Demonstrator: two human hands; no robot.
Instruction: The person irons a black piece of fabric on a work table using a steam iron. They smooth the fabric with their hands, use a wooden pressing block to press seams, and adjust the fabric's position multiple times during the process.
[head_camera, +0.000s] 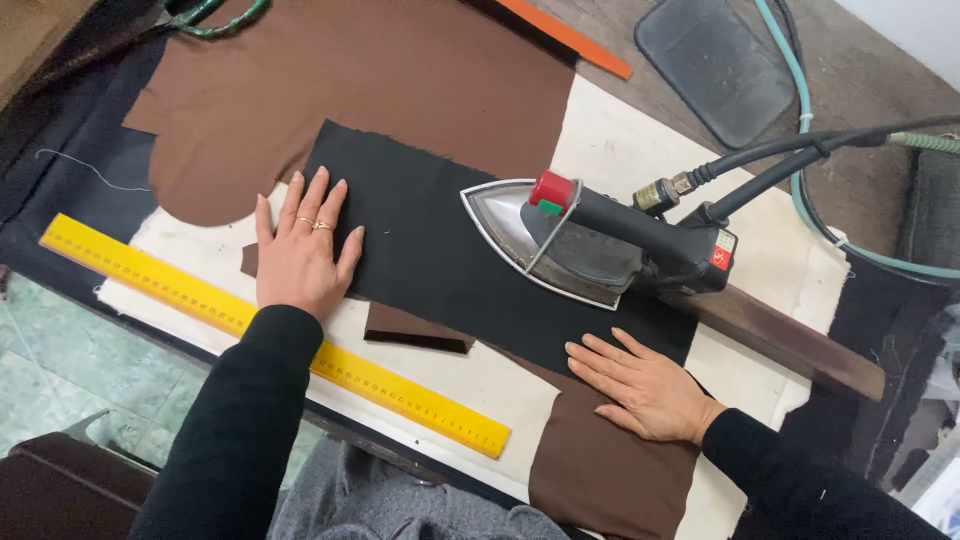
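Observation:
A black fabric panel (440, 240) lies flat across a cream-covered ironing board (610, 140), over brown fabric (360, 70). My left hand (303, 250) presses flat on the panel's left end, fingers spread, rings on two fingers. My right hand (640, 385) lies flat, palm down, where the panel's lower right edge meets a brown fabric piece (600, 465). A steam iron (600, 240) with a black handle and red knob rests on the black panel between my hands. Neither hand touches it.
A yellow ruler (250, 320) lies along the near edge of the board. A small dark brown strip (415, 328) sits below the panel. A dark wooden bar (790, 345) lies right of the iron. Hoses (800, 150) run off right; an orange strip (570, 38) and grey pad (715, 65) lie beyond.

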